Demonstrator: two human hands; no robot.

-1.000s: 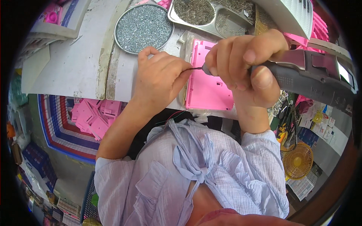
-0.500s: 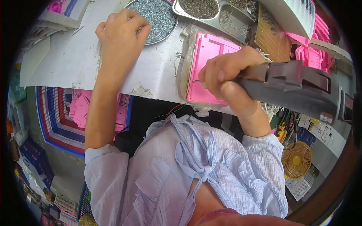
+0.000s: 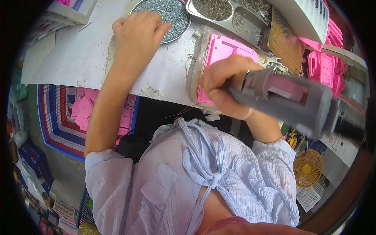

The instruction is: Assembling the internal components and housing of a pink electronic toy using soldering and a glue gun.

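My right hand [image 3: 223, 84] grips a grey electric screwdriver [image 3: 290, 100], held tilted over a pink plastic panel [image 3: 223, 53] that lies on the white table [image 3: 90, 58]. The driver's tip is hidden behind my fingers. My left hand [image 3: 137, 33] reaches far up the table, fingers curled at the rim of a round metal dish of small screws [image 3: 172, 11]. Whether it pinches a screw cannot be seen.
A metal tray of screws [image 3: 223, 11] sits beside the dish. A brown mesh board [image 3: 284, 41] and pink plastic parts [image 3: 325, 64] lie at the right. Below the table edge a striped basket [image 3: 58, 121] holds more pink parts. A yellow fan [image 3: 309, 168] stands lower right.
My left hand left the screwdriver tip and moved up to the dish of screws. My right hand swung the screwdriver down onto the panel's near edge.
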